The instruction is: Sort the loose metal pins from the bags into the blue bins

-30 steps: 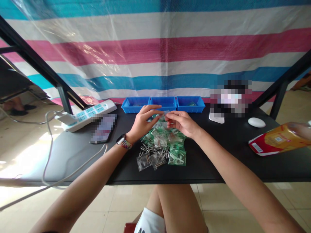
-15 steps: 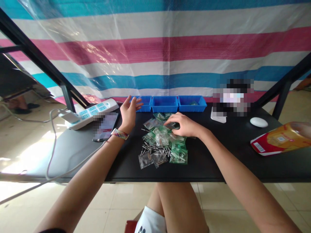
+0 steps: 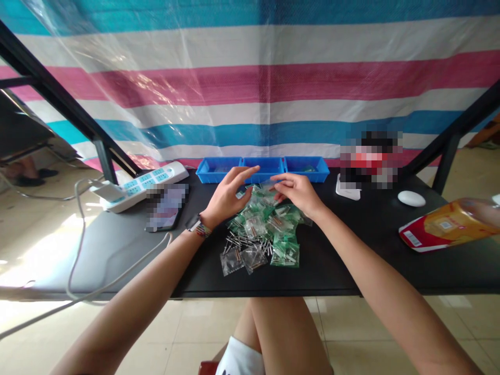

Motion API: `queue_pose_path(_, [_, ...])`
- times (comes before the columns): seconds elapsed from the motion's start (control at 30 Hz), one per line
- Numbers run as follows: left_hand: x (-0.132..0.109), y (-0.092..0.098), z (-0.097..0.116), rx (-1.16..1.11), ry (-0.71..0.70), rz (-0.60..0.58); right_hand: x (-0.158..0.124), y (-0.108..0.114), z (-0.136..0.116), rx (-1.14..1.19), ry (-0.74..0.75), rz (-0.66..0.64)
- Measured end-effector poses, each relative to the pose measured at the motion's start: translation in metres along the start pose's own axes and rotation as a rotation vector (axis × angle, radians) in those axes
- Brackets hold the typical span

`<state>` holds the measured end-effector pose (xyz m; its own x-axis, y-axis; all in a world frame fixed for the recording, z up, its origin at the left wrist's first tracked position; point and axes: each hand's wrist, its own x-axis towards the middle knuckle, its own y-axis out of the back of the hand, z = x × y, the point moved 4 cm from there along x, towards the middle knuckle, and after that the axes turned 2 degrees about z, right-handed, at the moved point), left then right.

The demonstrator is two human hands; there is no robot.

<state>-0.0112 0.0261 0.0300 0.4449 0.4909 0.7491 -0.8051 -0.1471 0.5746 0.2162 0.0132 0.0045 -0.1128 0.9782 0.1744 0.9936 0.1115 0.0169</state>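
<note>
A heap of small clear and green plastic bags with metal pins inside lies mid-table. Loose metal rivets or pins are scattered at its near side. My right hand is above the heap's far right part, its fingertips pinched on a small clear plastic bag. What that bag contains is too small to tell. Just left of it, my left hand is open and holds nothing, thumb and fingers apart over the heap's far left edge. Behind both hands stand three blue bins in a row.
On the left are a white power strip with a plug and cable, and a phone. To the right are a white card-like item, a white oval object and a bottle lying down. A striped sheet hangs behind.
My left hand has moved right from beside the left bin to the heap. My right hand has risen slightly off the heap, with a clear bag now at its fingertips.
</note>
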Motion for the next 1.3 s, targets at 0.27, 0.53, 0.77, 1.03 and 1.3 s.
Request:
queue_pose_path(0.27, [0.001, 0.003, 0.020, 0.114, -0.218, -0.053, -0.011, -0.020, -0.008, 0.149, -0.145, -0.054])
queue_pose_path(0.53, [-0.004, -0.004, 0.018, 0.030, -0.029, 0.044, -0.009, -0.022, -0.015, -0.020, 0.004, -0.049])
queue_pose_path(0.77, [-0.003, -0.002, 0.022, 0.117, -0.183, -0.059, -0.010, -0.016, -0.013, 0.144, -0.101, -0.025])
queue_pose_path(1.03, [0.001, 0.000, 0.010, 0.027, 0.039, 0.050, -0.011, -0.016, -0.012, -0.054, -0.020, -0.015])
queue_pose_path(1.3, [-0.005, 0.015, -0.060, -0.254, 0.614, 0.505, -0.021, -0.026, -0.018, -0.736, 0.441, -0.358])
